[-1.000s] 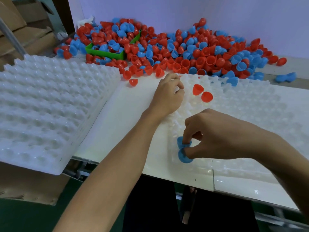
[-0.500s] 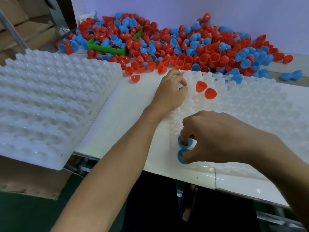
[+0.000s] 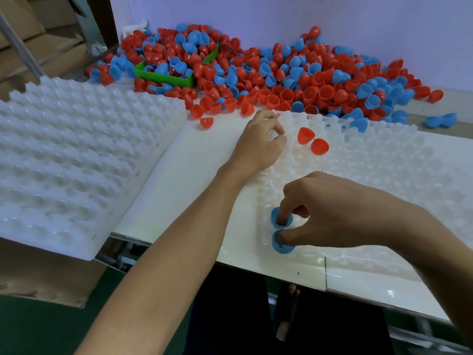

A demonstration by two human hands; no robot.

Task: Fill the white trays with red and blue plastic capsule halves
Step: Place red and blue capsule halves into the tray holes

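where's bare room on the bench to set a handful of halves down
Free: the flat white strip between the stacked trays and the working tray, beside the left hand. Crowded: the capsule pile along the back wall.

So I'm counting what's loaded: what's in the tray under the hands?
Two blue halves at the tray's near corner under the right hand, two loose red halves farther back. Cells beneath both hands are hidden.
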